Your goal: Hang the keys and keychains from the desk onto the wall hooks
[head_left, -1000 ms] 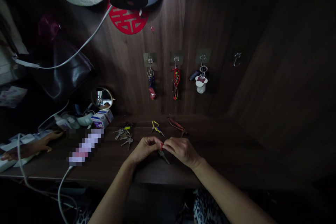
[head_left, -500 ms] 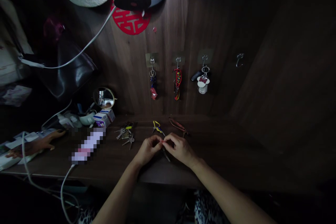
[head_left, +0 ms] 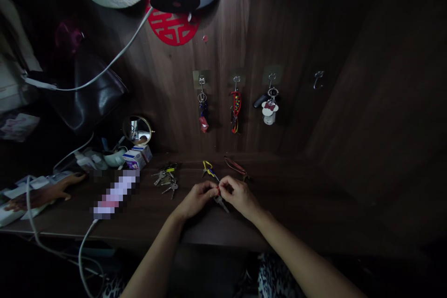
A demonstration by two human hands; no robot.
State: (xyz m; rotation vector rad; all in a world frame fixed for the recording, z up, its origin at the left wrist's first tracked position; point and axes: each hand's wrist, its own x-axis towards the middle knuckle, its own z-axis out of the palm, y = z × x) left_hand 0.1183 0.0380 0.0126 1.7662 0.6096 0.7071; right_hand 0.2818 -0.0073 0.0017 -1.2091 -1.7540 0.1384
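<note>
My left hand [head_left: 198,200] and my right hand [head_left: 240,199] meet over the dark shelf, fingertips pinched together. Between them is a small red piece [head_left: 219,190], mostly covered by the fingers. A metal key [head_left: 221,204] hangs just below it, pointing down and right. Behind the hands lies a yellow-and-blue strap [head_left: 208,167] with a bit of metal. To its right rests a reddish-brown cord loop [head_left: 236,166]. A loose group of several keys [head_left: 168,179], one with a yellow tag, lies left of my left hand.
Key bunches hang on three wall hooks: a red-charm bunch [head_left: 203,114], a beaded bunch [head_left: 236,109] and a white-charm bunch [head_left: 269,109]. A fourth hook [head_left: 318,80] is at right. A phone [head_left: 117,195], white cable [head_left: 82,253], boxes [head_left: 137,157] and round mirror [head_left: 138,130] stand left.
My fingertips have shifted slightly, and the red piece between them shows more. The key below has turned and shows its broad side. The view has moved a little.
</note>
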